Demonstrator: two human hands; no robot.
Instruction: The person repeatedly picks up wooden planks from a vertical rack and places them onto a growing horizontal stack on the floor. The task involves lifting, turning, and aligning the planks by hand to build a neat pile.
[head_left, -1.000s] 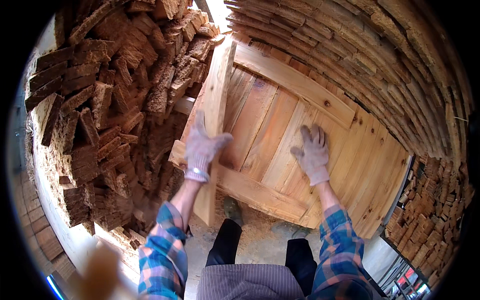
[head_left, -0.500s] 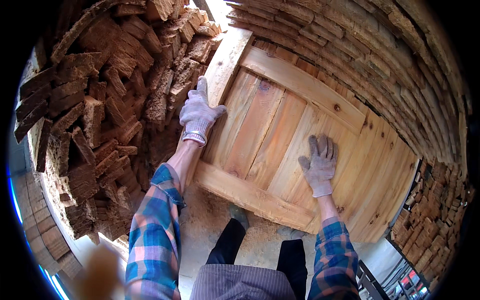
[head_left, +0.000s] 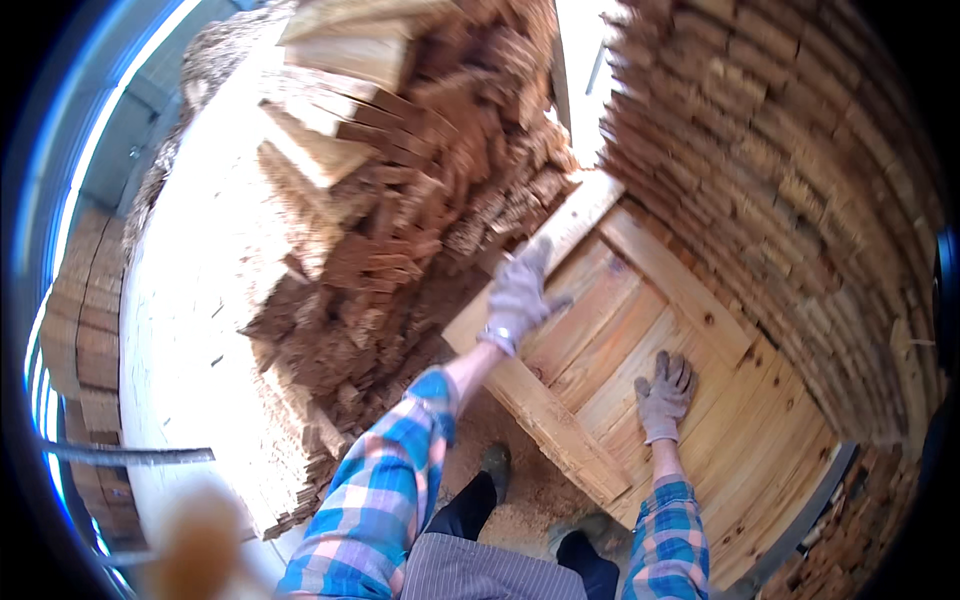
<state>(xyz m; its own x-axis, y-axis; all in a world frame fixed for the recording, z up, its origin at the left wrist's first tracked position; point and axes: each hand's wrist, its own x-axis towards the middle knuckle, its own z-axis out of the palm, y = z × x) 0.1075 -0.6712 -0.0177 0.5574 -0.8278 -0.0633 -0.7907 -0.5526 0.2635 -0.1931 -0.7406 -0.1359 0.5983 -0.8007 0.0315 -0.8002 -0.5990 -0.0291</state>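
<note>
A low platform of light wooden planks [head_left: 598,362] lies in front of me, with a loose-looking board along its left edge [head_left: 585,212] and crossboards at its far side [head_left: 680,280] and near side [head_left: 545,425]. My left hand [head_left: 520,300], in a pale work glove, rests on the left-edge board with its index finger stretched along it and its thumb apart; it is slightly blurred. Flat on the planks to the right lies my right hand [head_left: 665,398], gloved too, its fingers spread and nothing in it. Whether the left-edge board is fixed cannot be seen.
Rough stacked wood pieces [head_left: 385,200] rise on the left beside a bright white surface [head_left: 190,330]. A tall wall of stacked slats [head_left: 770,170] curves along the far right. More short pieces [head_left: 850,540] lie at lower right. Sawdust covers the floor [head_left: 500,515] by my shoes.
The view has turned to the left, so the platform appears farther right and more of the left stack shows. Both hands stay on the wood, fingers apart.
</note>
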